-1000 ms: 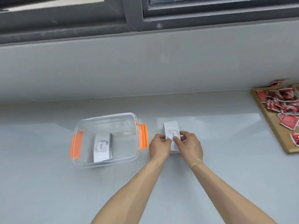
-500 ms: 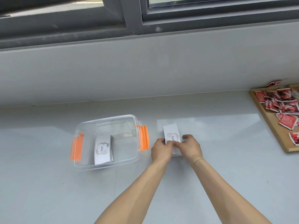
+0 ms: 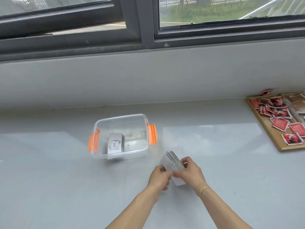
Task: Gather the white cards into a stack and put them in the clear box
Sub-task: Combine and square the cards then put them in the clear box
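A stack of white cards (image 3: pixel 173 162) is tilted up on edge off the grey sill, held between both hands. My left hand (image 3: pixel 159 178) pinches its near left side and my right hand (image 3: pixel 191 173) grips its right side. The clear box (image 3: pixel 145 148) with orange latches stands just to the left and beyond the hands, lid off. Inside it lies another stack of white cards (image 3: pixel 114 143) with "love." printed on top, at the box's near left.
A wooden tray (image 3: pixel 270 138) with several red packets lies at the far right of the sill. The grey wall and dark window frame rise behind the box.
The stack lay flat on the sill under both hands; now it is lifted and tipped on edge, nearer to me. The camera has tilted up, showing more window.
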Demonstrator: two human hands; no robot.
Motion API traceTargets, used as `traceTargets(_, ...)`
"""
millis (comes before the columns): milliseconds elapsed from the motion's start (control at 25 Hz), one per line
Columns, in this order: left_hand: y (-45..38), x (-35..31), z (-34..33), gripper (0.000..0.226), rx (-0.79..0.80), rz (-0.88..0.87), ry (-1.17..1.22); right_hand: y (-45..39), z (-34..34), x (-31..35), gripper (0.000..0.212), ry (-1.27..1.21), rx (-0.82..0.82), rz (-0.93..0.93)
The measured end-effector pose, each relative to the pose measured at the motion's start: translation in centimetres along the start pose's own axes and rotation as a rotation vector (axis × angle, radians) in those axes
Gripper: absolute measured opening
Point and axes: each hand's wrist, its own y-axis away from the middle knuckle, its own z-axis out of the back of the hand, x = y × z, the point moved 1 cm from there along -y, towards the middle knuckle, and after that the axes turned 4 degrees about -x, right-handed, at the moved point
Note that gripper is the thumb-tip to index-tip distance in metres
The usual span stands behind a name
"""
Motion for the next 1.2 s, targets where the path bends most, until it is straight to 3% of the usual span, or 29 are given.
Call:
traceTargets(160, 2.3, 4.5, 3.6, 0.053, -0.087, -0.094, -0.120, 4.0, -1.7, -1.2, 0.036, 0.253, 0.020, 0.229)
traceTargets(280, 4.0, 7.6, 6.1, 0.083, -0.116, -0.250, -0.314, 6.6, -3.5, -2.1, 0.036, 0.401, 0.056, 0.372)
traceTargets(400, 5.9, 10.2, 7.9, 0.092, -0.088, -0.444, -0.491, 8.6, -5.5, -2.3, 0.035, 0.519, 0.100, 0.507)
traceTargets(520, 6.8, 12.0, 9.1, 0.081, -0.104, -0.584, -0.621, 10.0, -7.2, -2.1, 0.033, 0.585, 0.134, 0.606)
traceTargets(720, 6.6, 12.3, 10.6, 0.044, -0.301, -0.671, -0.637, 10.9, -8.8, -1.5, 0.032, 0.638, 0.093, 0.754)
traceTargets(880, 5.9, 12.2, 11.2, 0.042, -0.358, -0.677, -0.699, 10.5, -9.7, -1.5, 0.039, 0.681, 0.052, 0.828)
traceTargets(1040, 4.7, 13.3, 10.8, 0.050, -0.368, -0.676, -0.954, 10.6, -10.8, -2.7, 0.039, 0.857, 0.023, 0.832)
traceTargets(1200, 4.2, 14.0, 10.3, 0.043, -0.400, -0.671, -0.976, 11.2, -11.6, -3.3, 0.036, 0.932, -0.046, 0.828)
